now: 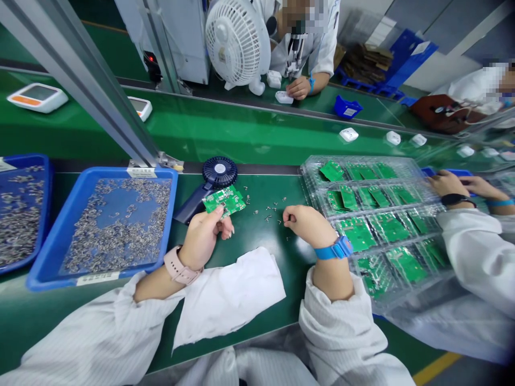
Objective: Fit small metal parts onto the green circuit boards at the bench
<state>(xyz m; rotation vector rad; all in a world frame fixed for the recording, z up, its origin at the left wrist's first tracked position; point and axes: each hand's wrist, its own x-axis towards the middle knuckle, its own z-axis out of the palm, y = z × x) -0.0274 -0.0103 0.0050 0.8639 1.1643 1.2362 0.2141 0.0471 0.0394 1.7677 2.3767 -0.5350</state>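
Observation:
My left hand [205, 233] pinches a green circuit board [225, 201] at its near edge and holds it above the table. Under and behind that board lies a dark blue handheld fan [219, 170]. To the right, my right hand [304, 222] hovers low over the table with thumb and fingertips pressed together; whatever is between them is too small to make out. Several small metal parts [269, 217] lie scattered on the green tabletop just left of those fingertips. A white cloth [241, 292] is spread between my forearms.
At left stand blue trays [174, 214] of small metal parts. Stacked clear plastic trays [308, 171] with green boards stand at right, beside a co-worker's hands [446, 185]. Behind runs a green belt [249, 131] with white devices; a white fan [237, 43] and another person are beyond.

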